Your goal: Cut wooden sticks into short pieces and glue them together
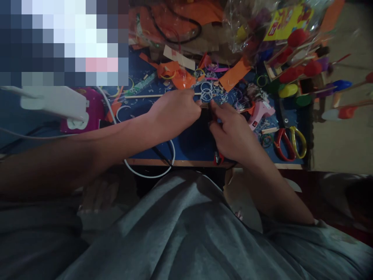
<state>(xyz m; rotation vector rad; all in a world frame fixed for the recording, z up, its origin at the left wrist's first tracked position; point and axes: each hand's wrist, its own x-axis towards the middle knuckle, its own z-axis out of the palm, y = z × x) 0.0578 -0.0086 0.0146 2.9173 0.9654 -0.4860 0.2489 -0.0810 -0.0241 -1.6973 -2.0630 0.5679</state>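
Note:
My left hand [177,112] is closed, and its fingertips pinch a small bundle of short brown wooden sticks [205,105]. Facing it from the right, my right hand [231,130] has bent fingers close to the free end of the sticks. Whatever those right fingers hold is too small and dark to make out. Just above the sticks lie several white rubber bands [206,91]. A long thin wooden stick [142,96] runs behind my left hand. To the right of my right hand is a pink glue gun [261,113].
Red-and-yellow-handled scissors [287,144] lie at the right table edge. A magenta power strip [96,107] with a white plug [54,103] stands left; a white cable [150,177] loops over the front edge. Orange scraps [234,74] and balloon-topped stick structures [297,68] fill the back.

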